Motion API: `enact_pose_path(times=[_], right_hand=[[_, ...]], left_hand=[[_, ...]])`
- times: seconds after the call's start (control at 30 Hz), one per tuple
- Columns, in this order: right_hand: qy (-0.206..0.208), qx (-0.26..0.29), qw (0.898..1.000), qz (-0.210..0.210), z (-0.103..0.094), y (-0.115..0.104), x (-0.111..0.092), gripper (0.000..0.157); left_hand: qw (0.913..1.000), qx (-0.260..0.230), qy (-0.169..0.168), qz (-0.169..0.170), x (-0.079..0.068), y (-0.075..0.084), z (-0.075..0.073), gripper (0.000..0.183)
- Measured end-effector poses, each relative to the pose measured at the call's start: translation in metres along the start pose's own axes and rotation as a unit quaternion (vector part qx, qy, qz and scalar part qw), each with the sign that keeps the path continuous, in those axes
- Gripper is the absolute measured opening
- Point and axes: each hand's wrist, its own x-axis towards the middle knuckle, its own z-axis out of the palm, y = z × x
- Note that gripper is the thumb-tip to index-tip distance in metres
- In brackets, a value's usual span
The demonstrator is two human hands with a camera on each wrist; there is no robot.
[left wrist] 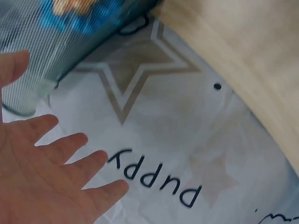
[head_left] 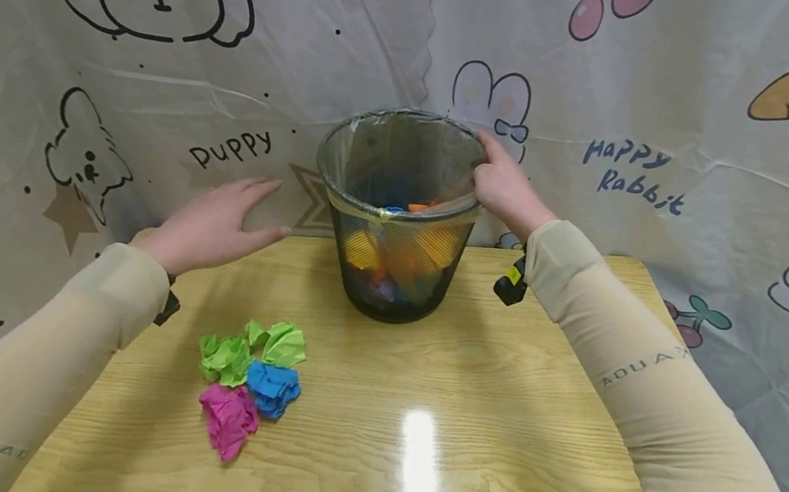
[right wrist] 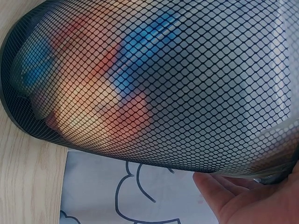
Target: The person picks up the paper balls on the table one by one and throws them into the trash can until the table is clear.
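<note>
A black mesh wastebasket with a clear bag over its rim stands upright near the table's back edge. Inside it, through the mesh, show crumpled papers in orange, yellow, blue and red. My right hand holds the basket's rim on the right side; part of its grip is hidden. On the left, my left hand hovers beside the basket, fingers spread and nothing held. In front of it on the table lie crumpled paper balls: two green, one blue and one pink.
The wooden table carries a bright light reflection at its front middle. Behind it hangs a pale cloth printed with cartoon animals and words, close to the basket's back.
</note>
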Motion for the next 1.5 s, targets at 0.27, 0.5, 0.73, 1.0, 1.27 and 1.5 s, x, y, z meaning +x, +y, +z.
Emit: enact_pose_path(times=[0.27, 0.5, 0.73, 1.0, 1.27, 1.5], right_hand=[[-0.003, -0.002, 1.0, -0.002, 0.0, 0.001, -0.001, 0.068], [-0.001, 0.002, 1.0, -0.003, 0.0, 0.002, -0.001, 0.07], [0.002, 0.002, 1.0, -0.011, 0.0, 0.003, -0.001, 0.069], [0.008, 0.0, 1.0, -0.013, 0.001, 0.002, 0.0, 0.069], [0.005, -0.001, 1.0, -0.01, 0.001, 0.002, 0.0, 0.069], [0.004, 0.002, 1.0, -0.008, 0.0, 0.001, -0.001, 0.069]], left_hand=[[0.9979, -0.032, -0.053, 0.018, -0.023, 0.011, 0.032, 0.09], [0.9951, -0.04, -0.086, 0.029, -0.035, 0.018, 0.064, 0.092], [0.9921, -0.035, -0.112, 0.045, -0.042, 0.021, 0.093, 0.086], [0.9905, -0.038, -0.123, 0.047, -0.047, 0.021, 0.112, 0.081], [0.9896, -0.026, -0.137, 0.034, -0.05, 0.022, 0.125, 0.076], [0.9893, -0.012, -0.14, 0.039, -0.05, 0.02, 0.134, 0.073]])
